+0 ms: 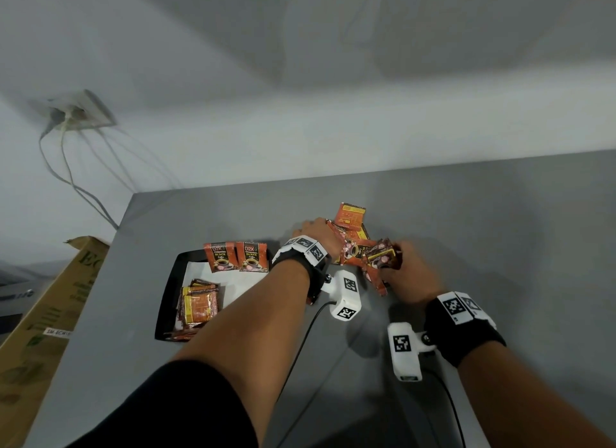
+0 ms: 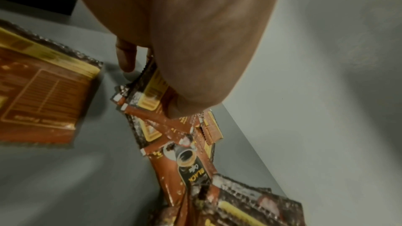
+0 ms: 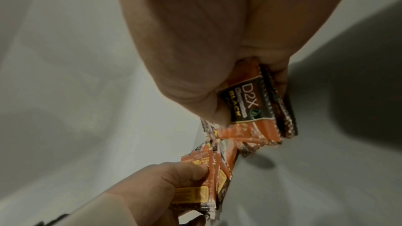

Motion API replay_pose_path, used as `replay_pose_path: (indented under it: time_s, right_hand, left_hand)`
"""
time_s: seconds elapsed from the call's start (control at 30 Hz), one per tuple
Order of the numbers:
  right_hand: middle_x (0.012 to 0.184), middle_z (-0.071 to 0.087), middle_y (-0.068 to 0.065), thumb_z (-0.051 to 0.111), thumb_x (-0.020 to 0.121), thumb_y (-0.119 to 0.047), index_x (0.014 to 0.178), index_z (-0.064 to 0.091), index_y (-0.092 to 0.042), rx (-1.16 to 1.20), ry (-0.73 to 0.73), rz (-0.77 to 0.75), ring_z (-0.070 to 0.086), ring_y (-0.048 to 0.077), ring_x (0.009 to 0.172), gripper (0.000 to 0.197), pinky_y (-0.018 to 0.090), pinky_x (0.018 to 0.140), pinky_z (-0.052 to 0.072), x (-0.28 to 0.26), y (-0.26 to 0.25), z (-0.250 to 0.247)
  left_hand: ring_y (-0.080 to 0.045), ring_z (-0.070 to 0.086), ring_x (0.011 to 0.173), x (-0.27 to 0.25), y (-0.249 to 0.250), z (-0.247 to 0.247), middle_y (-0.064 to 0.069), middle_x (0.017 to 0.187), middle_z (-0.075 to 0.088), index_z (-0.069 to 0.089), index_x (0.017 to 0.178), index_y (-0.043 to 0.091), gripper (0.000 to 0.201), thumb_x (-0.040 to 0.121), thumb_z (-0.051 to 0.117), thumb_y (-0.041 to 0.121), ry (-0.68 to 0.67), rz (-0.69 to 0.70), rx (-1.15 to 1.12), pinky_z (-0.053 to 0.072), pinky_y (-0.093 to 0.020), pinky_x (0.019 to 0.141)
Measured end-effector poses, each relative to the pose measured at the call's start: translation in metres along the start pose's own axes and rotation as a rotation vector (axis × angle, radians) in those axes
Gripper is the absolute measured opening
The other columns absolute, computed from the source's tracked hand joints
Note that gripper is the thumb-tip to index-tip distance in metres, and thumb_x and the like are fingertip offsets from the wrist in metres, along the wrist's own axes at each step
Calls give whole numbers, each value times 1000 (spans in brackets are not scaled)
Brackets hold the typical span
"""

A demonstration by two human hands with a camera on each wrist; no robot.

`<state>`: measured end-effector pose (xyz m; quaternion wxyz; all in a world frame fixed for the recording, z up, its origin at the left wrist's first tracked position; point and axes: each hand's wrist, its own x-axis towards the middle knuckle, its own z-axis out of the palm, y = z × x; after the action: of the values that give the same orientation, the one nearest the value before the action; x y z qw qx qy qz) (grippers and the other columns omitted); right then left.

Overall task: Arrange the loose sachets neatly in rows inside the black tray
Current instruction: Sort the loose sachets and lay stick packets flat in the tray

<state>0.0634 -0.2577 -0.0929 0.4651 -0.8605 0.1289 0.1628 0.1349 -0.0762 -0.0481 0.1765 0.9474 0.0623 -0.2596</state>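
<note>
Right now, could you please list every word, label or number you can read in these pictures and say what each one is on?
"D2X", "BLACK", "Coffee": two sachets at the black tray's far edge.
"D2X", "BLACK": sachet gripped by the right hand.
"BLACK": sachet near the left hand.
"SM-ECW18", cut off: cardboard box label.
Yellow back panels: too blurred.

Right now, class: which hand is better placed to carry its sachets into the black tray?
Left. The left hand holds sachets and is nearer the black tray; the right hand is farther.

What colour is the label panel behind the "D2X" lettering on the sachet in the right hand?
Black, on the orange foil sachet; the right wrist view shows it best.
</note>
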Motion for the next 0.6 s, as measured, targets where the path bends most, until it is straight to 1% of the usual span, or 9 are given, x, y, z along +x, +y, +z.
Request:
replay_pose_path:
  time_s: [0.07, 0.13, 0.23, 0.27, 0.33, 0.43, 0.5, 0.53, 0.6]
  right_hand:
    - [106, 68, 0, 73, 83, -16, 119, 53, -16, 11, -5, 7, 65, 19, 94, 42, 38, 86, 52, 2, 0, 1]
    - [107, 68, 0, 71, 84, -14, 120, 53, -18, 16, -12, 11, 65, 18, 94, 40, 35, 83, 50, 1, -1, 2]
    - [105, 67, -1, 71, 85, -12, 115, 51, -22, 28, -9, -14, 64, 19, 96, 38, 35, 83, 50, -3, -4, 0]
    - [102, 66, -3, 72, 85, -12, 113, 50, -23, 35, 0, -30, 64, 19, 96, 37, 35, 84, 50, -7, -6, -1]
    - [96, 66, -4, 74, 85, -13, 112, 50, -24, 34, 17, -55, 66, 18, 89, 38, 34, 79, 54, -14, -10, -6]
    - [91, 69, 0, 81, 79, -19, 110, 52, -23, -10, -7, -88, 70, 21, 80, 43, 44, 74, 60, -26, -18, -13]
    - [94, 69, -1, 82, 78, -26, 113, 52, -23, -176, -51, -137, 69, 21, 82, 45, 44, 78, 59, -37, -27, -17]
    - [98, 68, -2, 81, 80, -27, 115, 53, -23, -266, -66, -171, 68, 20, 86, 45, 41, 81, 57, -45, -32, -18]
    - [109, 64, -5, 75, 83, -24, 121, 52, -24, -411, -100, -263, 63, 18, 98, 45, 33, 88, 49, -64, -42, -18]
  left_hand:
    - [-35, 60, 110, -1, 1, -1, -12, 121, 60, 54, 118, 14, 38, 82, 60, 25, -7, 28, -13, 53, -44, 93]
    - [-32, 63, 101, -2, 1, 1, -11, 116, 63, 54, 112, 16, 34, 80, 64, 24, 11, 38, -66, 55, -41, 86]
    - [-26, 62, 94, -5, 0, 0, -9, 116, 59, 48, 123, 15, 50, 80, 71, 22, 55, 47, -228, 49, -33, 74]
    - [-24, 61, 94, -7, -1, -3, -10, 118, 59, 47, 126, 14, 52, 81, 72, 20, 74, 62, -252, 47, -31, 73]
    - [-22, 58, 94, -18, -3, -11, -11, 125, 55, 45, 132, 12, 53, 85, 69, 14, 127, 118, -259, 43, -26, 74]
    - [-24, 57, 108, -49, -8, -19, -8, 133, 44, 43, 137, 11, 56, 87, 69, 8, 179, 248, -180, 44, -24, 84]
    - [-21, 58, 101, -77, -14, -16, -5, 123, 48, 53, 125, 12, 42, 87, 70, 12, 183, 358, -114, 49, -28, 87]
    - [-20, 58, 97, -95, -19, -13, -5, 117, 52, 55, 118, 12, 34, 87, 69, 14, 175, 415, -71, 50, -30, 86]
    - [-25, 58, 95, -124, -33, -3, -8, 106, 59, 52, 114, 11, 29, 88, 65, 13, 164, 515, 51, 45, -31, 78]
